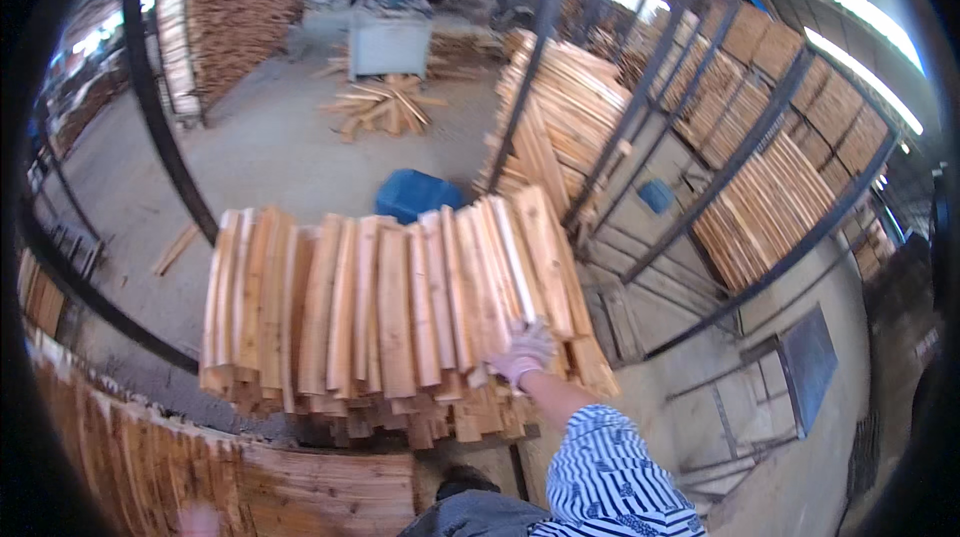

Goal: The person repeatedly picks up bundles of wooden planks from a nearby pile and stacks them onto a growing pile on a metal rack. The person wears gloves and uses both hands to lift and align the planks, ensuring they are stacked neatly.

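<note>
A wide stack of narrow wooden boards (395, 312) lies in front of me, their near ends facing me in uneven rows. My right hand (523, 350), in a pale glove, is at the near end of the boards on the stack's right side. Its fingers are closed around a wooden board (515, 272) there. At the lower left edge, my left hand (197, 520) shows only as a small blur over a row of planks (320, 487); its fingers cannot be made out.
Dark metal posts (165, 127) slant up around the stack. Beyond it sit a blue tub (415, 195) and a pale machine (390, 42) with scattered offcuts (385, 107). More board piles (765, 207) stand at right. A metal-framed cart (805, 367) stands lower right.
</note>
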{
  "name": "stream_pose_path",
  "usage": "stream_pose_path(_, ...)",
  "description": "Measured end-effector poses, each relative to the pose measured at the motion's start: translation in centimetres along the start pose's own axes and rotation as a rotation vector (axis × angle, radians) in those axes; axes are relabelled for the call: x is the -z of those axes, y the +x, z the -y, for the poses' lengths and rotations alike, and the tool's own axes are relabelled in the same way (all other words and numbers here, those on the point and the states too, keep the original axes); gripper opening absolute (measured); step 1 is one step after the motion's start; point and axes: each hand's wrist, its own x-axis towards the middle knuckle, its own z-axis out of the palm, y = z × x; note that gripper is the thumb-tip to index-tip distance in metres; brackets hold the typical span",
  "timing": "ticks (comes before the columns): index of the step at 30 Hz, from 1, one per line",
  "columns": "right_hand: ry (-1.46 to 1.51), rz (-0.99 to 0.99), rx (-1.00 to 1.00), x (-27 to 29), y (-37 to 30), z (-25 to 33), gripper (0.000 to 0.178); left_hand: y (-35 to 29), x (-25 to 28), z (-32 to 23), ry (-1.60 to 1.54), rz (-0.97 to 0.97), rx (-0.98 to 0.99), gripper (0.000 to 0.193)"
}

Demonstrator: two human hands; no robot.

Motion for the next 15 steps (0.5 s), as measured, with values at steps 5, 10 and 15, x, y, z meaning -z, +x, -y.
stream_pose_path(5,-0.064,0.141,0.125,0.3,1.7,-2.2,0.109,3.0,-10.8,-12.1,0.316,0.259,-0.577,0.044)
stream_pose_path(10,0.135,0.245,0.040,3.0,2.8,-4.6,0.108,0.7,-8.2,-18.3,0.322,0.244,-0.342,0.047)
stream_pose_path(15,0.053,0.309,-0.006,4.7,2.1,-1.7,0.104,-8.5,-8.0,-17.2,0.101,0.062,0.185,0.041)
